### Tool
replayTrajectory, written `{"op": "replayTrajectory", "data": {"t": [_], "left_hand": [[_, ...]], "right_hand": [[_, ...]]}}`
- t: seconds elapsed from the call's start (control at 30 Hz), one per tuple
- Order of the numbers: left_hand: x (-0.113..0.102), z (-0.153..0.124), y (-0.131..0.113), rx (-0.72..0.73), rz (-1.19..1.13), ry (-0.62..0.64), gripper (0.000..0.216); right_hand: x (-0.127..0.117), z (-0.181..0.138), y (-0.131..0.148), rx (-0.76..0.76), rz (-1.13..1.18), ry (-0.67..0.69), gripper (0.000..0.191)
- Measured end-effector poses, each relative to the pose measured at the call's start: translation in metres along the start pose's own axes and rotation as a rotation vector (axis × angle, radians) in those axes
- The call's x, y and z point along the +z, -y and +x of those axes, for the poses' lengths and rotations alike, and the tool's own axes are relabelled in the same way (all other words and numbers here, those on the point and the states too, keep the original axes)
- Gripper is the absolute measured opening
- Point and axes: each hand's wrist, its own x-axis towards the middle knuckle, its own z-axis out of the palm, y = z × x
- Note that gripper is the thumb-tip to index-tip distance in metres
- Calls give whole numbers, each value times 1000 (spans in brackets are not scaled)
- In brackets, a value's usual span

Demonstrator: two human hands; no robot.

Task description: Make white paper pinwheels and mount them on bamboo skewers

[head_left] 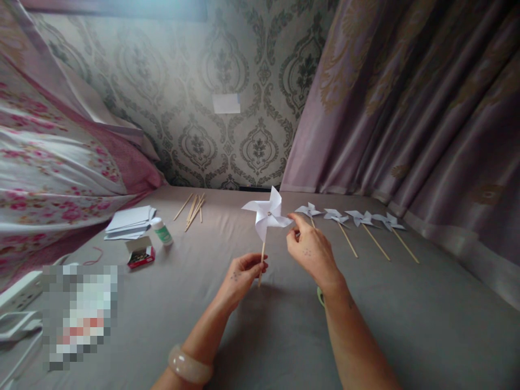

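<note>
My left hand (242, 272) is closed around the wooden stick of a white paper pinwheel (267, 215) and holds it upright over the grey bed sheet (406, 325). My right hand (309, 250) is raised just to the right of the wheel, with thumb and forefinger touching the tip of one blade. Several finished white pinwheels on sticks (359, 225) lie in a row on the sheet to the right, beyond my right hand.
A bundle of bare wooden sticks (193, 208) lies at the back. Left of it are a stack of white paper (130, 221), a small white bottle with a green label (163, 232) and a red box (140, 253). A floral duvet (49, 162) rises at left, curtains (426, 108) at right.
</note>
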Motion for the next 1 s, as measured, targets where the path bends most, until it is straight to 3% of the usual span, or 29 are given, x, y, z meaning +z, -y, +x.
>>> {"op": "replayTrajectory", "data": {"t": [0.4, 0.57, 0.67, 0.8, 1.0], "left_hand": [[1, 1, -2, 16, -2, 16, 33], [1, 1, 0, 0, -7, -6, 34], [1, 1, 1, -2, -21, -2, 33], [2, 1, 1, -11, -38, -3, 31], [1, 0, -2, -15, -38, -12, 31]], "right_hand": [[5, -10, 13, -137, 99, 146, 40], [-1, -6, 7, -55, 242, -32, 26], [-5, -3, 4, -10, 218, -151, 37], [-6, -1, 1, 24, 81, -102, 49], [-4, -3, 5, 43, -12, -10, 43]]}}
